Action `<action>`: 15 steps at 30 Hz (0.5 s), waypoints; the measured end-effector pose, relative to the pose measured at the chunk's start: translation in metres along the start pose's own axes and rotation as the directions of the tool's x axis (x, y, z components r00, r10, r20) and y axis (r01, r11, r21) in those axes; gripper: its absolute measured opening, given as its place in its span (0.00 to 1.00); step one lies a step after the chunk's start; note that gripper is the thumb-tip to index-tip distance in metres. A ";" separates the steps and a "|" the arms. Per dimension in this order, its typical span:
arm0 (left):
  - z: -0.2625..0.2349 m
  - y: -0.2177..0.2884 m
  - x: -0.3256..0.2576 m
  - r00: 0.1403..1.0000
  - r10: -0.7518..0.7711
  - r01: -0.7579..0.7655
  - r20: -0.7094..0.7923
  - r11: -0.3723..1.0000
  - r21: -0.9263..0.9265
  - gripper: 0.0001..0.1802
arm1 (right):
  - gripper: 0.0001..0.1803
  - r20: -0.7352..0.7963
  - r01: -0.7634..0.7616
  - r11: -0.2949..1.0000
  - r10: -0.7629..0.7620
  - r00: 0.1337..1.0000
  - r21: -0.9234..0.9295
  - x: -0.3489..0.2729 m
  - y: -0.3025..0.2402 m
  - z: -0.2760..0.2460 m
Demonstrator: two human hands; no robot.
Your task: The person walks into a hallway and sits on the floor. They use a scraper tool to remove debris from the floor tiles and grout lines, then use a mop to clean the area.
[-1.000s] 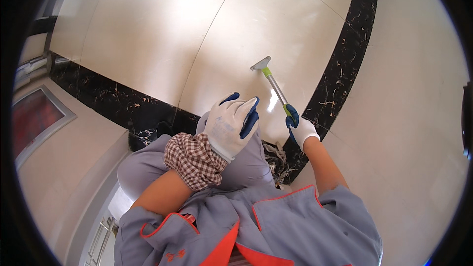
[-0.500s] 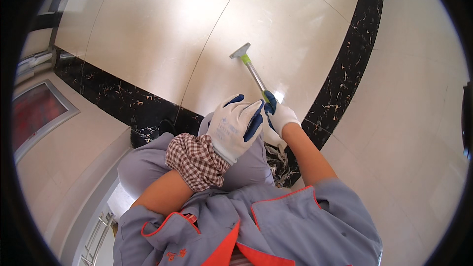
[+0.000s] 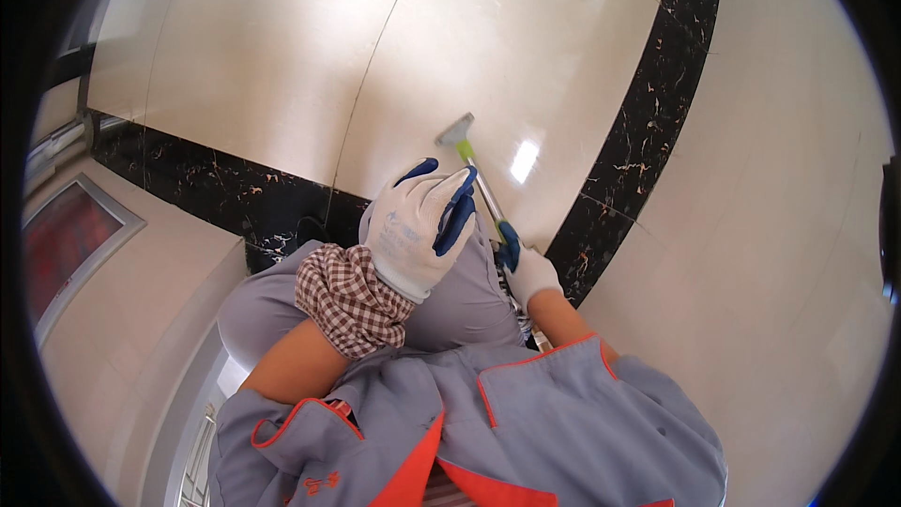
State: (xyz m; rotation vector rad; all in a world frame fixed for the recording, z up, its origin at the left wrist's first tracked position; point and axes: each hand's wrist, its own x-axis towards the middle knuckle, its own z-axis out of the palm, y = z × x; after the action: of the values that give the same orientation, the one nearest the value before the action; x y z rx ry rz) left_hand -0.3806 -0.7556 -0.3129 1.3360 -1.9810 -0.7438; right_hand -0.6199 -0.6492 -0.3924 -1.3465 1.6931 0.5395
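Grip first: the right hand (image 3: 529, 270), in a white glove with blue-coated fingers, is clasping the lower end of a metal-shafted scraper (image 3: 484, 193). The shaft is running forward and a little left to a lime-green collar (image 3: 463, 147) and a grey blade head (image 3: 453, 130). I am seeing that head over a cream floor tile (image 3: 282, 66), but I cannot tell whether its edge is touching.

The left hand (image 3: 422, 225), gloved alike, is hovering over the grey trousers (image 3: 455, 314), thumb and fingers apart, with nothing visible in it. A brown-checked sleeve cuff (image 3: 352, 299) is bunching at its wrist.

Farther out, a black marbled border (image 3: 624, 155) is framing the tile.

Progress: I am judging the scraping to be underway, the tool being in hand. Finished and remaining patches are not distinguishing themselves; reflections are masking the surface.
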 end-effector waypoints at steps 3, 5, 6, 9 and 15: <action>0.001 0.000 0.001 1.000 0.014 -0.014 0.007 1.000 0.004 0.26 | 0.32 -0.019 0.018 1.000 -0.017 1.000 0.021 0.006 -0.010 -0.007; -0.002 -0.002 -0.001 1.000 -0.007 0.007 0.004 1.000 0.016 0.26 | 0.32 0.016 -0.008 1.000 0.008 1.000 0.021 -0.012 0.000 0.003; -0.003 -0.002 -0.002 1.000 -0.024 0.024 -0.001 0.999 0.023 0.26 | 0.32 0.048 -0.037 0.999 0.036 0.998 0.020 -0.020 0.007 0.008; 0.001 -0.003 0.000 1.000 -0.005 0.005 0.007 1.000 0.010 0.26 | 0.31 -0.022 0.018 1.000 -0.017 1.000 0.024 -0.009 0.025 0.027; 0.004 0.003 0.008 1.000 0.031 -0.030 0.007 0.999 -0.038 0.26 | 0.30 -0.050 -0.071 0.981 0.081 0.995 0.179 0.019 -0.007 -0.018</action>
State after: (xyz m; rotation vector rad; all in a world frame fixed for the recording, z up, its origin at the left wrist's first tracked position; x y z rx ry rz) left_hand -0.3883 -0.7618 -0.3117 1.2797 -1.9789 -0.7696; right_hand -0.6200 -0.6756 -0.3980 -1.1834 1.8002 0.3870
